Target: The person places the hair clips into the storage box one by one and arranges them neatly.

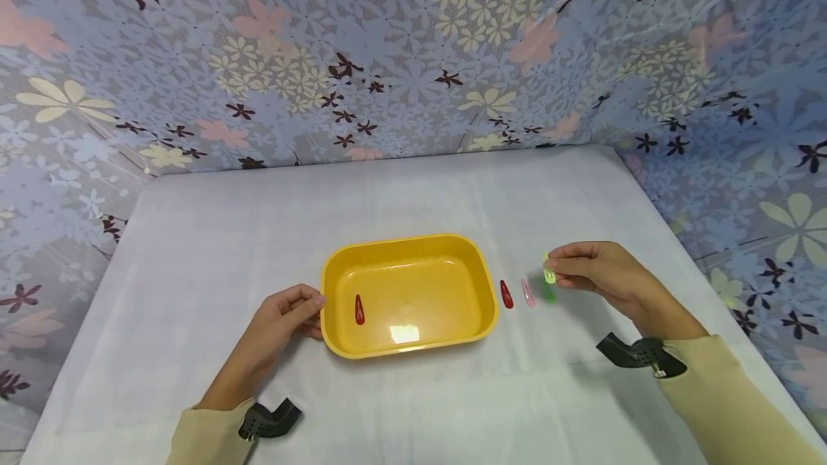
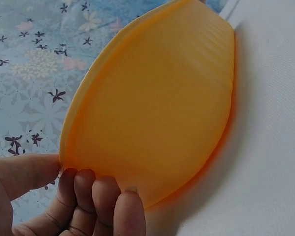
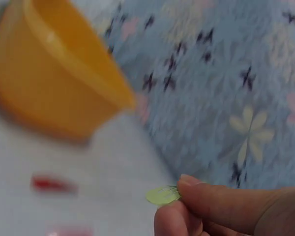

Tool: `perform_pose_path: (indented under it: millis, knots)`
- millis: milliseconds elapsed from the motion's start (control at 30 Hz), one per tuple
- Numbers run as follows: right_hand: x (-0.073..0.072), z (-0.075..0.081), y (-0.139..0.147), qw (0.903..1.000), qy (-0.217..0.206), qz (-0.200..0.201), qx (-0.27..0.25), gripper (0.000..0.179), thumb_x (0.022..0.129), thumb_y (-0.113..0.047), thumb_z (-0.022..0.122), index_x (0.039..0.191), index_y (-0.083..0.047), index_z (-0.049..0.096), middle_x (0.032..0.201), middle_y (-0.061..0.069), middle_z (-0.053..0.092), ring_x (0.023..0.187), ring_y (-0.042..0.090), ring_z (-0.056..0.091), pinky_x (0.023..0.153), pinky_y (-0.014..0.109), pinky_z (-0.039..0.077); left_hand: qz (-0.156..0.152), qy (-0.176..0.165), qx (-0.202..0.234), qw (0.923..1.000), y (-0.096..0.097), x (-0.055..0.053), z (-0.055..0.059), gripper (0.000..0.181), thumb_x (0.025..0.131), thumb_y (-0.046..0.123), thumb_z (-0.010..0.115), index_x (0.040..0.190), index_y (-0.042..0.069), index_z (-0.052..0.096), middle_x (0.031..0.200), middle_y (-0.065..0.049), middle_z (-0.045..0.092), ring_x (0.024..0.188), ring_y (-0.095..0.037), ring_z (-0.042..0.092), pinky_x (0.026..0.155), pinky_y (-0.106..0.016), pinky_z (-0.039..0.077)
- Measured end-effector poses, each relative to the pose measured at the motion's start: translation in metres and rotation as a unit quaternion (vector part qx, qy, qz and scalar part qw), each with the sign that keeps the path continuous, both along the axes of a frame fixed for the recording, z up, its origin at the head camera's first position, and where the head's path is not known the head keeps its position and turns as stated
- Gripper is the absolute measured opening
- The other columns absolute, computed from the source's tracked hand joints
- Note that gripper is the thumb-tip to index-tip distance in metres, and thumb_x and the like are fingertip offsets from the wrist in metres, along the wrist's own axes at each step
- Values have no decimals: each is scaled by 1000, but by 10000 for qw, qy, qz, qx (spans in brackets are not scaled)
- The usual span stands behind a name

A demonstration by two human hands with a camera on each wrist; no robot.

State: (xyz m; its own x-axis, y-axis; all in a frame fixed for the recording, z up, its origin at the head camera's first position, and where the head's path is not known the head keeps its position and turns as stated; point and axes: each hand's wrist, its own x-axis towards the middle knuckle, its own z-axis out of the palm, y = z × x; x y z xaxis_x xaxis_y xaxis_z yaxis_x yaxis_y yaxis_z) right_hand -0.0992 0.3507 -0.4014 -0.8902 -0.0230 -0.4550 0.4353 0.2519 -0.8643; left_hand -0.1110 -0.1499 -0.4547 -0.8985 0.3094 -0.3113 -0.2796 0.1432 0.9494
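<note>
My left hand (image 1: pixel 288 318) grips the left end of a yellow plastic basin (image 1: pixel 407 349), thumb at the rim and fingertips against the outer wall (image 2: pixel 152 108). One red snap hair clip (image 1: pixel 359 310) lies inside the basin, toward its left side. Between thumb and fingertips, my right hand (image 1: pixel 597 273) pinches a yellow-green snap hair clip (image 3: pixel 162 195), held over the table right of the basin. Beneath it a green hair clip (image 1: pixel 549 293) is partly covered. A second red hair clip (image 1: pixel 507 294) and a pink hair clip (image 1: pixel 528 293) lie between the basin and that hand.
A white cloth covers the table (image 1: pixel 271 214). Behind it and along the sides hangs a floral fabric (image 1: pixel 388 56). Black straps (image 1: pixel 639 355) are on both wrists, over beige sleeves.
</note>
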Motion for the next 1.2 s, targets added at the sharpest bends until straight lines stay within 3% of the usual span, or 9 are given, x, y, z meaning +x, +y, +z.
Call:
perform_pose_path:
  millis: [267,467,733,1200]
  knots:
    - [-13,25,-58,9975,103,263,-652,40,94,-19,77,122,5,62,103,8,70,88,18,70,87,31,60,-22,-18,-30,10000,0,-1,-7,33,103,24,64,112,-8,61,95,-14,70,83,-24,68,75,-34,62]
    - [-25,27,-101,9942,-48,283,-1039,38,93,-13,77,122,7,62,101,10,70,83,18,71,85,31,60,-15,-43,-2,10000,2,-3,-8,32,103,25,65,112,-6,62,95,-15,70,81,-25,69,75,-34,62]
    - [-29,3,-157,9883,-167,523,-1420,29,92,-6,76,116,7,66,99,10,72,82,18,73,80,30,61,6,-69,-8,10000,1,-3,-7,30,103,22,64,111,-6,62,94,-14,70,80,-25,69,74,-34,62]
    - [-35,-31,-223,9912,-548,456,-1113,25,88,-12,81,107,2,73,95,11,74,76,18,72,80,32,62,-69,54,78,9999,-2,-3,-5,33,103,23,65,111,-8,61,94,-13,69,79,-23,69,75,-34,62]
